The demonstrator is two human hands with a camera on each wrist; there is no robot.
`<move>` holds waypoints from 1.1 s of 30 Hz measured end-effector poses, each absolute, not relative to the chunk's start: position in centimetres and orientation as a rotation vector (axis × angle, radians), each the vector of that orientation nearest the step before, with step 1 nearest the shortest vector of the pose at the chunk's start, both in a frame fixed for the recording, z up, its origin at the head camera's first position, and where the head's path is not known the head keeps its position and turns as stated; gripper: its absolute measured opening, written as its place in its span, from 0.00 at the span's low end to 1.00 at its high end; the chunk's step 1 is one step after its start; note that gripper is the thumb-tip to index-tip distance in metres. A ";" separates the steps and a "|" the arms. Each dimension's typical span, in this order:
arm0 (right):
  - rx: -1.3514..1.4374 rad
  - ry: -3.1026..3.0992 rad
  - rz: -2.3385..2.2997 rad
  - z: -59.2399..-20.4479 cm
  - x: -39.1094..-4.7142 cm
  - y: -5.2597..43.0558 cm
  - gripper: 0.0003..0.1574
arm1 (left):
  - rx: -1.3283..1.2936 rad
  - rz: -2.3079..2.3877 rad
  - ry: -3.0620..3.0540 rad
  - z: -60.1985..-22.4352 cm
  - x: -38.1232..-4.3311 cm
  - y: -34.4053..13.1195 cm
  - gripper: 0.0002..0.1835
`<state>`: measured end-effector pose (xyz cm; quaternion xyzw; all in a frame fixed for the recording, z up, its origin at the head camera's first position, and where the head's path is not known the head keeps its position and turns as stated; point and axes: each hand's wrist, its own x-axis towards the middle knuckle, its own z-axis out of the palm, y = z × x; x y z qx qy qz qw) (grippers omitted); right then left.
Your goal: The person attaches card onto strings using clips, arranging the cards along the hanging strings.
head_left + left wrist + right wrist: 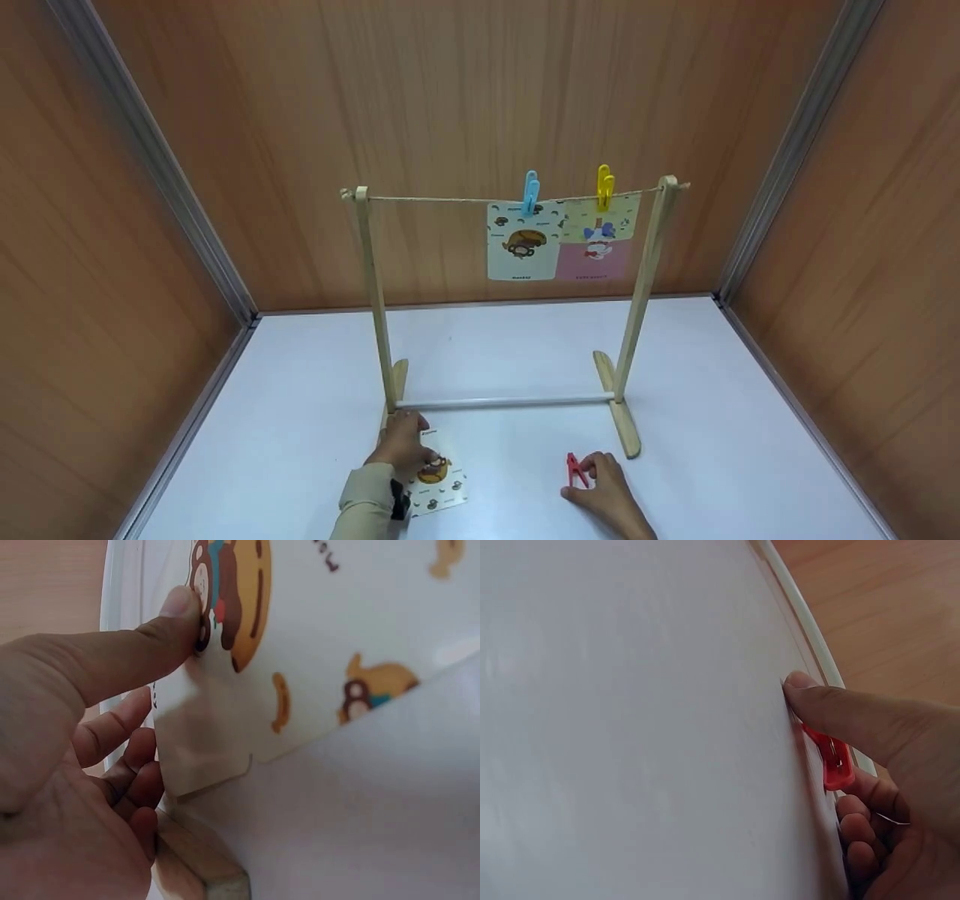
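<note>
My left hand (400, 448) grips a white card (444, 493) near the left foot of a small wooden stand. In the left wrist view the thumb presses on the card's printed face (311, 622), beside a brown and yellow cartoon figure, and the other fingers lie behind its edge. Over to the right, my right hand (606, 491) pinches a red clothespin (572, 469) between thumb and fingers. The right wrist view shows the clothespin's metal spring (835, 754), with part of its body hidden by the thumb.
A string (439, 199) runs between the stand's two posts. From it hang a white card (501, 259) under a blue clothespin (531, 193) and a green-and-pink card (574, 259) under a yellow clothespin (604, 187). A white crossbar (502, 403) joins the posts low down. Wooden walls surround the white table (300, 420).
</note>
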<state>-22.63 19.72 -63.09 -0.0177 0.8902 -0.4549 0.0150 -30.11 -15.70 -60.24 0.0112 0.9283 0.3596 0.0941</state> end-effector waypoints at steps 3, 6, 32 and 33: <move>-0.068 2.785 -1.425 -63.2 -22.6 19.7 0.28 | 0.009 1.055 2.754 -60.4 -30.1 -15.6 0.26; -0.070 2.791 -1.422 -63.2 -22.5 19.7 0.28 | 0.003 1.028 2.780 -60.5 -30.1 -15.6 0.26; -0.058 2.854 -1.429 -63.6 -22.3 19.5 0.22 | 0.013 1.223 2.676 -59.5 -29.9 -16.2 0.28; -0.047 2.857 -1.425 -63.6 -22.3 19.5 0.22 | 0.020 1.240 2.663 -59.4 -29.9 -16.3 0.28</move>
